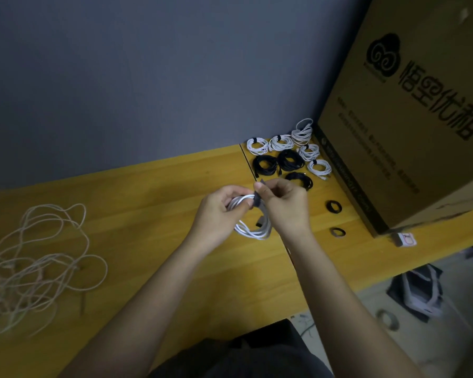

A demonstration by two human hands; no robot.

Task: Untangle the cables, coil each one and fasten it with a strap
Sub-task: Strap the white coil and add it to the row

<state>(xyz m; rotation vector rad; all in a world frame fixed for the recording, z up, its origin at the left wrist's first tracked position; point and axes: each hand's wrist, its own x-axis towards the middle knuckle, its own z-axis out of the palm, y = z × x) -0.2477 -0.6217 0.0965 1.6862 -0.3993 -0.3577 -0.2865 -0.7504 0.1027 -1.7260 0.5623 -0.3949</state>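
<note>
White coiled cable (253,230) held above wooden table (148,203), just left of cardboard box (402,126); left hand (219,214) gripping the coil, right hand (281,203) pinching black strap (258,199) around it. Fastening step, apparently; next, pulling the strap snug and pressing it closed.

Printed cardboard box (410,110), wooden table (153,214)

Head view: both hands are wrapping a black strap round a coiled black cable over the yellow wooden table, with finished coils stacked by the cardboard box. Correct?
Not quite: the coiled cable in the hands is white, not black, as the head view shows. The left hand grips the coil while the right hand pinches the black strap round it over the yellow wooden table, with finished coils by the cardboard box.
</note>
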